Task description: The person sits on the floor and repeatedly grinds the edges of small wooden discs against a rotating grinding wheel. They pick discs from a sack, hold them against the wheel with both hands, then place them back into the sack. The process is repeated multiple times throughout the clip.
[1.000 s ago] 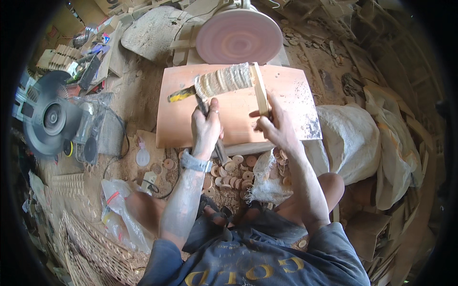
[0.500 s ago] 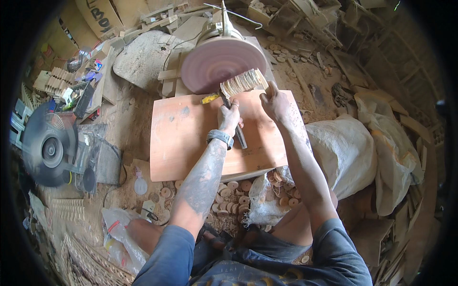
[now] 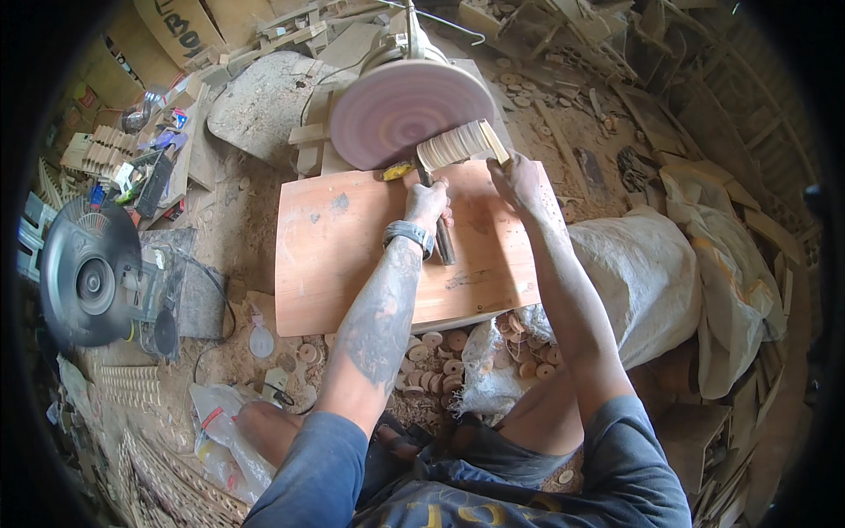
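Observation:
A stack of thin round wooden discs (image 3: 453,147), packed side by side into a roll, lies tilted against the lower right of a large round sanding disc (image 3: 412,110). My left hand (image 3: 426,202) is closed around a dark bar-like handle (image 3: 446,245) at the roll's left end. At the other end, beside a flat pale wood piece (image 3: 495,143), my right hand (image 3: 518,183) is closed; its fingers partly hide the grip. Both hands are over a curved wooden board (image 3: 334,264). A small yellow object (image 3: 397,172) sits at the board's far edge, below the sanding disc.
To the left stands a fan (image 3: 92,275). White woven sacks (image 3: 634,273) lie on the right. Loose wooden discs (image 3: 431,378) litter the sawdust-covered floor below the board, near a clear plastic bag (image 3: 231,431). Wood offcuts surround the sanding machine.
Both hands have shifted slightly with the roll, which sits a little further right. Its visible side looks paler and smoother than before, where it was rough and brownish.

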